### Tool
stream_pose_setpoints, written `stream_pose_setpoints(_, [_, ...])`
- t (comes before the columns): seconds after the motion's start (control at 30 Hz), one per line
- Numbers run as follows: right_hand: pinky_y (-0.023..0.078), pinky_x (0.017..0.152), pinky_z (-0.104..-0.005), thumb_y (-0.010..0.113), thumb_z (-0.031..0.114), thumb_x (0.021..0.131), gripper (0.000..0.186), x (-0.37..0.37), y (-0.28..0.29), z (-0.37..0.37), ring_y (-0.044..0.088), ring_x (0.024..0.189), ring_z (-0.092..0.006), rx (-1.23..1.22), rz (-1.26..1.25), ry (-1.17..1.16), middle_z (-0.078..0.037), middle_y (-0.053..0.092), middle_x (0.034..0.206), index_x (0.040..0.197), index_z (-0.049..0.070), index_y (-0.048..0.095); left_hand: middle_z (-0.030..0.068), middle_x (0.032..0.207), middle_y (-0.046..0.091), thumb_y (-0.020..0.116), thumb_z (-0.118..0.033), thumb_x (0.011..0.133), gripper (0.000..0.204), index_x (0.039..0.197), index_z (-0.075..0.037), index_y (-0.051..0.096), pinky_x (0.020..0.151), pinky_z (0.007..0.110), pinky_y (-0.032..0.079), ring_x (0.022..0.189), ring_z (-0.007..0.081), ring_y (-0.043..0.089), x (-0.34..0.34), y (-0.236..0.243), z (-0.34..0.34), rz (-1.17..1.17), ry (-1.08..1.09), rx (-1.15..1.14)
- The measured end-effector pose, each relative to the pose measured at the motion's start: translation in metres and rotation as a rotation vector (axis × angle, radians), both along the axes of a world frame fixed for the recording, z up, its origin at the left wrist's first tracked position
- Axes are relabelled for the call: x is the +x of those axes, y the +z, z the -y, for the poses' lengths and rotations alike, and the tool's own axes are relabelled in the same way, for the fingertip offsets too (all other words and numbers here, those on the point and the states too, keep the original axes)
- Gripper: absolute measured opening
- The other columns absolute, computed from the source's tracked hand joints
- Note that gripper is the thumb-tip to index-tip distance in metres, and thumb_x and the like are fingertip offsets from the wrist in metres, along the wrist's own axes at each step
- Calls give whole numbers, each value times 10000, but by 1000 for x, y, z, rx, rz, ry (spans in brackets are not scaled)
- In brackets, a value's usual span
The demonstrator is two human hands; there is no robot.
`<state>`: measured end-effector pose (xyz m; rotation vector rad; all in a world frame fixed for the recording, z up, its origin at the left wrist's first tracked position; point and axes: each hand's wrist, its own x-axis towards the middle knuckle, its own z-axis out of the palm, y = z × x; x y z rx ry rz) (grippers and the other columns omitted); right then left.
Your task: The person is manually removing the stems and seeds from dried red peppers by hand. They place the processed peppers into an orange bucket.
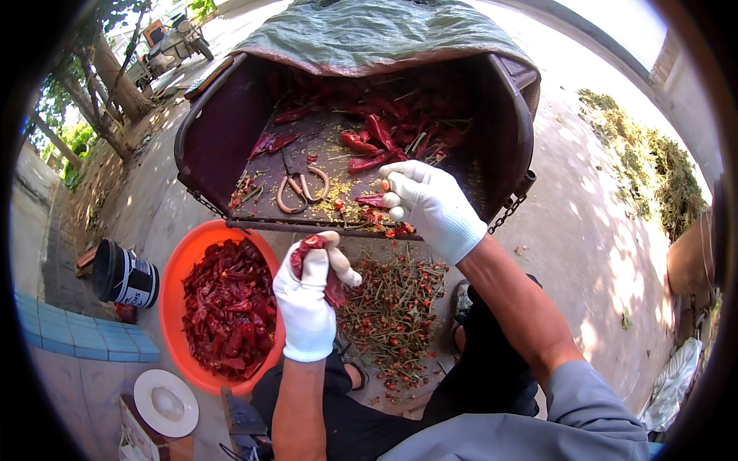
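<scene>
My gloved left hand [306, 288] is closed round a dried red pepper [311, 248] at the lower front of the open cart bed [307, 138]. My gloved right hand [427, 203] is higher and to the right, over the bed's front edge, fingertips pinched around what looks like a small reddish bit, too small to name. Red peppers [373, 142] lie heaped toward the back of the bed among yellow seeds. Pink-handled scissors [292, 196] rest there. Below, an orange basin [178, 307] holds red pepper pieces, and cut stems [388, 315] lie in a pile on the ground.
A green tarp [377, 34] drapes over the cart. A black bucket [115, 273], blue tiled ledge [92, 338] and white lid [165, 399] are at left; trees [115, 77] and a parked vehicle [165, 46] behind. Dried plants [653, 169] and a brown container [688, 257] line the right.
</scene>
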<state>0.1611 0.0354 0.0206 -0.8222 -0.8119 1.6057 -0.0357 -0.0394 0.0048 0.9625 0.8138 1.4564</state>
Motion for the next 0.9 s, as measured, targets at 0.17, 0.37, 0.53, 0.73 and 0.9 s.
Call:
stream_pose_setpoints(0.17, [544,773,-402,634,14,823,230,28,-35,-16,684,841,-328,709,1335,-239,-126,707,905,1024,97,711,84,984,650,527,-15,982,444,1416,-3,435,848,394,600,825,169,667,-11,24,-9,117,81,-90])
stream_pose_setpoints(0.37, [534,737,-427,710,172,813,181,18,-52,-28,689,874,-305,773,1882,-177,-128,701,903,976,96,694,77,1007,651,580,54,922,415,1330,1,520,791,354,627,867,175,691,-17,17,-10,170,25,-153])
stream_pose_setpoints(0.53, [537,723,-430,682,186,831,114,13,-51,-40,705,841,-294,643,2026,-110,-124,701,867,898,97,700,80,953,669,595,38,928,183,1107,4,611,751,328,622,774,149,686,-13,17,-8,10,107,-141])
stream_pose_setpoints(0.73, [540,639,-398,703,204,860,119,21,-38,-45,697,687,-275,481,1606,-388,-95,714,789,887,91,733,63,925,682,674,4,910,153,1059,6,643,693,262,571,741,101,648,-6,21,-6,-305,138,-161])
stream_pose_setpoints(0.9, [442,490,-211,670,207,940,167,13,-15,-26,502,518,-56,-130,619,193,30,579,650,909,46,700,146,1255,649,766,67,735,461,1180,-18,680,930,321,530,1116,271,657,2,13,-8,-996,253,457])
